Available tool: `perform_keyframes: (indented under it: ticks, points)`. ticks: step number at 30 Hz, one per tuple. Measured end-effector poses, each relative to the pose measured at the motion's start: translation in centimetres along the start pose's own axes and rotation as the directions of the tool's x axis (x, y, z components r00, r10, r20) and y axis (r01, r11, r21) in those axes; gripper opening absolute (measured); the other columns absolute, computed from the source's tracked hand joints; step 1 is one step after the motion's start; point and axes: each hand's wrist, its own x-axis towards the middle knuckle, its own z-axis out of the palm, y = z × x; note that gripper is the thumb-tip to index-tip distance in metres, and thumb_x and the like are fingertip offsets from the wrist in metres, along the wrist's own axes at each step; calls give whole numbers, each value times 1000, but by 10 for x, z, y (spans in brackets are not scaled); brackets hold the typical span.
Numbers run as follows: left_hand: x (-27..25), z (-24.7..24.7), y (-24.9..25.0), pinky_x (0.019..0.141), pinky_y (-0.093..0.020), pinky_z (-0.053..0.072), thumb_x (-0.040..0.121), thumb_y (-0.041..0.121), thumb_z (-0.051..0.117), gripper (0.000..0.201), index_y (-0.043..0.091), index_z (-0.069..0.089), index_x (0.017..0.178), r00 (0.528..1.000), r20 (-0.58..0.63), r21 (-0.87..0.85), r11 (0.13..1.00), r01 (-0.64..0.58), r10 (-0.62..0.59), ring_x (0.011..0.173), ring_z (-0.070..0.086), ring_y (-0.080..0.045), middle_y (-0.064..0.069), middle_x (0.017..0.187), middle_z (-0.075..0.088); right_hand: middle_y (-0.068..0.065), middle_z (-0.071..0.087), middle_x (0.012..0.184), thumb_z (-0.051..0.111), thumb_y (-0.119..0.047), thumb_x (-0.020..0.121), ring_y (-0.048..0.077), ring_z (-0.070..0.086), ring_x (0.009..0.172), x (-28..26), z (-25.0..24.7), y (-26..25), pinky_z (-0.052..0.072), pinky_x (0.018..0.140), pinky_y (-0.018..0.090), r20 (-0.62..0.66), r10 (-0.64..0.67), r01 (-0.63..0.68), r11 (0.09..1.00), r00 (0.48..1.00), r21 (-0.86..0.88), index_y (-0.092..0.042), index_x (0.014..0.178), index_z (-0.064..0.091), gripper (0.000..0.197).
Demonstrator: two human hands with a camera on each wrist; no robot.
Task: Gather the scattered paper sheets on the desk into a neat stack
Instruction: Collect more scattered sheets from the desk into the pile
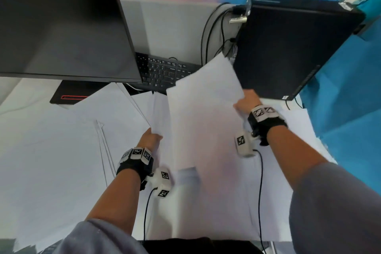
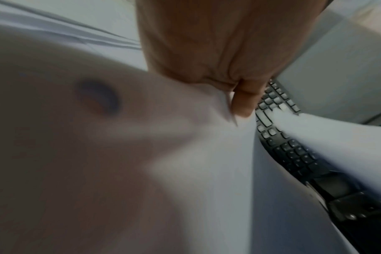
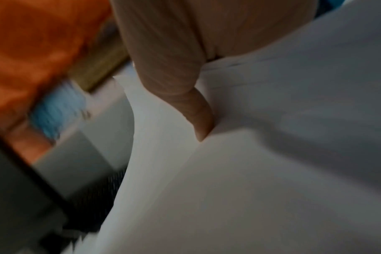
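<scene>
— Fingers on the right hand (image 1: pixel 246 102)? What are they doing?
— Pinching the edge of a big white sheet (image 1: pixel 206 121), thumb (image 3: pixel 198 118) pressed on top, seen in the right wrist view. Sheet is lifted, tilted, far corner up near the black computer tower (image 1: pixel 292 47).
— Left hand (image 1: pixel 150 137)?
— Fingers curled, gripping a bunch of sheets (image 1: pixel 158 113) by one edge; the left wrist view shows the thumb (image 2: pixel 244 101) clamped on the paper. That bunch sits just left of the big sheet, edges touching or overlapping, cannot tell which.
— Rest of the paper?
— More loose sheets (image 1: pixel 115 109) spread flat on the white desk (image 1: pixel 41 161), fanned out left of the left hand, some running under the monitor (image 1: pixel 61 27).
— Anything else?
— Black keyboard (image 1: pixel 165 72) behind the papers, partly covered by the lifted sheet's far end. Cables (image 1: pixel 212 29) hang behind the tower. Both wrists wear black straps with white marker blocks. Wrist views blurry.
</scene>
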Motion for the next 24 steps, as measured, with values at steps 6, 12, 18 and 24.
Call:
perform_keyframes:
  ticks: [6,12,18,24]
  points:
    - [17,-1,-20,112,-46,32,74,68,60,80,19,50,137,978,108,-283,938,201,-177,127,49,-28,-6,137,54,11,43,145,61,-7,86,28,45,130,3,72,15,37,102,26,221,129,-149,986,967,75,-5,144,35,63]
    - [17,10,-6,85,-35,49,75,8,78,48,-4,59,118,991,-57,67,990,122,-119,104,62,-32,-18,115,65,10,50,137,68,-21,83,29,50,124,21,104,11,40,98,31,321,139,-201,965,937,168,-5,135,43,60]
    - [25,7,-9,93,-41,49,72,2,77,50,-4,57,117,988,-135,136,986,100,-81,108,61,-35,-20,117,64,14,55,120,66,-20,75,31,54,109,37,72,27,43,85,35,591,140,135,909,794,-395,-14,103,56,30]
    - [25,2,-12,83,-36,47,69,6,81,53,-2,60,118,986,-149,100,991,89,-74,101,62,-32,-19,116,65,9,58,128,54,-9,82,29,56,115,34,44,57,46,93,34,523,46,305,768,851,-563,-20,123,61,42]
